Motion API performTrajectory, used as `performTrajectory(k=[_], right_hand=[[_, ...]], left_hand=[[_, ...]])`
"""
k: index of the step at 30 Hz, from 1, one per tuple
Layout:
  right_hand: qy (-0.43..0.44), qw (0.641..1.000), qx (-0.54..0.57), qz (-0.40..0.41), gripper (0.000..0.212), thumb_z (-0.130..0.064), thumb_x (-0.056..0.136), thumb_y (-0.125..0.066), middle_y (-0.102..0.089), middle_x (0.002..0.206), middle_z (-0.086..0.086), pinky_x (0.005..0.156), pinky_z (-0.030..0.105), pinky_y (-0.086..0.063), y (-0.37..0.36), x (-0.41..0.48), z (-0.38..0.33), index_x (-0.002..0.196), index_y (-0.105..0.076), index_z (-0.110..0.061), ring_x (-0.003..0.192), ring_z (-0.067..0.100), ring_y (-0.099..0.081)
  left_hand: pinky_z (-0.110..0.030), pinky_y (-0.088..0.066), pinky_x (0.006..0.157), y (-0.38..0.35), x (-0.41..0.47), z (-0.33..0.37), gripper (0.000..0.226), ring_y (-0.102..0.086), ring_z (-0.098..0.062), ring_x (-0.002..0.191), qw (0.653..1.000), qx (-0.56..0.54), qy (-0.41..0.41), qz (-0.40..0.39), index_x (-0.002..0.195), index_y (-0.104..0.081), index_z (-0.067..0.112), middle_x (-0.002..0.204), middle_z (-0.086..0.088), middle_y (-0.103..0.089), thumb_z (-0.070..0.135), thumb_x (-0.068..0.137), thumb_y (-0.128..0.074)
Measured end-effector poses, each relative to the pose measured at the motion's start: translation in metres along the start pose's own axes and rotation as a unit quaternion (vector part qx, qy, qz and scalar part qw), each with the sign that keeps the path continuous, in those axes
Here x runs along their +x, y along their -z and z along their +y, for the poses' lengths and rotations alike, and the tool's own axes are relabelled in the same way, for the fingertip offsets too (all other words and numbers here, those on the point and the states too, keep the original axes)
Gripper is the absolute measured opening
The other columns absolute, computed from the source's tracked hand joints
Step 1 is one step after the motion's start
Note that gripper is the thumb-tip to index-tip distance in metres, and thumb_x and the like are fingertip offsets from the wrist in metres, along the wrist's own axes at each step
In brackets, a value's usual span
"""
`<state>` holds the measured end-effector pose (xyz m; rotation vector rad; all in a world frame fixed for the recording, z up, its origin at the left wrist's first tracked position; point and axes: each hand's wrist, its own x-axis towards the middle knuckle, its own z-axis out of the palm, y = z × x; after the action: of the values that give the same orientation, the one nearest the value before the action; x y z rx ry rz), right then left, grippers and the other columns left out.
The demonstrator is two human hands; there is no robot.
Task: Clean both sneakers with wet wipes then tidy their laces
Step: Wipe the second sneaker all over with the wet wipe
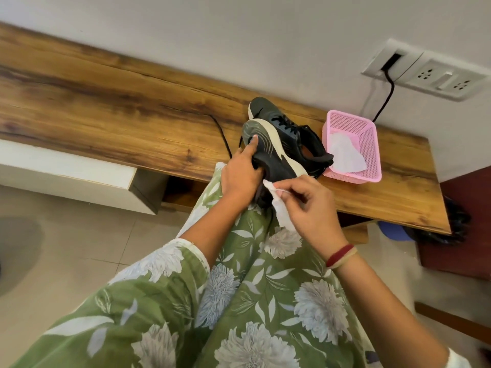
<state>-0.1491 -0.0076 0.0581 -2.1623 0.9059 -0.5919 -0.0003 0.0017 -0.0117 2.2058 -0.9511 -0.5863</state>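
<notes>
Two dark sneakers with chunky cream midsoles here. The nearer sneaker (pixel 276 152) is turned over so the grey tread faces up, toe pointing toward the wall, held at the front edge of the surface right above the knee. The left hand (pixel 239 179) grips it, fingers tucked into the opening and one finger laid flat on the sole. The second sneaker (pixel 268 108) sits upright on the surface just behind it, touching it, laced in black. The right hand (pixel 310 205) pinches a crumpled white wet wipe (pixel 281 213) against the heel end, so both hands are close together on the same shoe. A loose black lace (pixel 220 134) trails off left across the wood.

Green floral clothing (pixel 252 301) fills the bottom. A pink mesh basket (pixel 370 147) stands just right of the shoes with another wipe (pixel 345 152) in it.

The surface (pixel 106 102) is a long wood-grain plank along a white wall (pixel 212 27), with a socket panel (pixel 435 75) and a black cable (pixel 385 102) hanging from it, and a pale tile floor (pixel 79 248) below.
</notes>
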Motion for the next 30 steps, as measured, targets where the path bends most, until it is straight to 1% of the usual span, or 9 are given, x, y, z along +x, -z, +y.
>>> performTrajectory(k=[2, 5, 10, 15, 19, 22, 25, 28, 30], right_hand=[[-0.041, 0.997, 0.061, 0.027, 0.028, -0.002, 0.084, -0.064, -0.066, 0.086, -0.009, 0.078, 0.018, -0.047, 0.008, 0.002, 0.001, 0.083, -0.068, -0.03, 0.086, 0.006, -0.061], [-0.114, 0.978, 0.165, 0.051, 0.029, -0.002, 0.085, -0.063, -0.067, 0.081, -0.014, 0.073, 0.014, -0.048, 0.016, 0.003, 0.004, 0.081, -0.067, -0.03, 0.078, -0.002, -0.061], [-0.192, 0.938, 0.268, 0.106, 0.017, -0.004, 0.086, -0.062, -0.07, 0.081, -0.01, 0.071, 0.02, -0.052, 0.029, 0.004, 0.015, 0.084, -0.069, -0.019, 0.079, 0.004, -0.063], [-0.24, 0.908, 0.31, 0.145, 0.015, -0.004, 0.085, -0.062, -0.069, 0.082, -0.009, 0.073, 0.023, -0.051, 0.039, 0.005, 0.024, 0.084, -0.068, -0.018, 0.081, 0.007, -0.063], [-0.241, 0.904, 0.319, 0.151, 0.01, -0.005, 0.086, -0.061, -0.067, 0.089, 0.001, 0.077, 0.028, -0.05, 0.043, 0.004, 0.024, 0.086, -0.067, -0.014, 0.085, 0.012, -0.061], [-0.248, 0.897, 0.333, 0.149, 0.011, -0.005, 0.086, -0.061, -0.068, 0.085, -0.002, 0.075, 0.026, -0.053, 0.039, 0.003, 0.022, 0.087, -0.067, -0.013, 0.081, 0.009, -0.063], [-0.257, 0.897, 0.335, 0.133, 0.012, -0.004, 0.086, -0.06, -0.069, 0.078, -0.009, 0.072, 0.025, -0.055, 0.034, 0.002, 0.022, 0.084, -0.067, -0.014, 0.076, 0.008, -0.064], [-0.272, 0.895, 0.335, 0.112, 0.01, -0.004, 0.088, -0.059, -0.067, 0.081, -0.002, 0.063, 0.022, -0.054, 0.029, 0.002, 0.021, 0.087, -0.066, -0.011, 0.074, 0.011, -0.062], [-0.283, 0.891, 0.339, 0.106, 0.009, -0.004, 0.088, -0.059, -0.066, 0.087, 0.003, 0.066, 0.025, -0.054, 0.027, 0.002, 0.021, 0.089, -0.066, -0.01, 0.077, 0.014, -0.062]], left_hand=[[-0.038, -0.049, 0.072, -0.001, 0.005, 0.003, 0.063, -0.061, -0.028, 0.094, 1.0, 0.01, 0.005, -0.01, 0.144, -0.034, 0.04, 0.114, -0.008, -0.063, 0.014, 0.089, -0.051], [-0.033, -0.047, 0.066, 0.004, 0.013, 0.011, 0.061, -0.061, -0.027, 0.091, 1.0, -0.018, -0.015, -0.014, 0.139, -0.044, 0.039, 0.113, -0.008, -0.065, 0.004, 0.088, -0.043], [-0.037, -0.05, 0.094, 0.038, 0.039, 0.02, 0.058, -0.058, -0.023, 0.112, 0.991, -0.059, -0.116, -0.019, 0.131, -0.054, 0.034, 0.133, -0.008, -0.056, -0.004, 0.089, -0.046], [-0.012, -0.032, 0.099, 0.121, 0.07, 0.041, 0.054, -0.044, -0.001, 0.117, 0.954, -0.025, -0.242, -0.173, 0.124, -0.059, 0.032, 0.131, 0.017, -0.046, -0.007, 0.088, -0.052], [-0.024, -0.03, 0.109, 0.15, 0.092, 0.052, 0.066, -0.045, -0.013, 0.127, 0.912, 0.069, -0.298, -0.272, 0.118, -0.059, 0.036, 0.141, 0.003, -0.048, -0.018, 0.081, -0.049], [-0.021, -0.031, 0.103, 0.144, 0.097, 0.05, 0.062, -0.047, -0.01, 0.122, 0.881, 0.128, -0.3, -0.343, 0.116, -0.064, 0.032, 0.136, 0.01, -0.05, -0.017, 0.081, -0.049], [-0.028, -0.033, 0.105, 0.13, 0.096, 0.044, 0.065, -0.046, -0.006, 0.123, 0.847, 0.187, -0.31, -0.389, 0.114, -0.068, 0.034, 0.136, 0.016, -0.048, -0.017, 0.079, -0.048], [-0.034, -0.035, 0.11, 0.114, 0.095, 0.035, 0.062, -0.047, -0.011, 0.128, 0.827, 0.177, -0.298, -0.443, 0.113, -0.068, 0.035, 0.136, 0.02, -0.048, -0.015, 0.08, -0.052], [-0.038, -0.035, 0.111, 0.107, 0.094, 0.035, 0.06, -0.047, -0.012, 0.129, 0.82, 0.167, -0.283, -0.468, 0.111, -0.069, 0.037, 0.137, 0.016, -0.05, -0.013, 0.082, -0.053]])
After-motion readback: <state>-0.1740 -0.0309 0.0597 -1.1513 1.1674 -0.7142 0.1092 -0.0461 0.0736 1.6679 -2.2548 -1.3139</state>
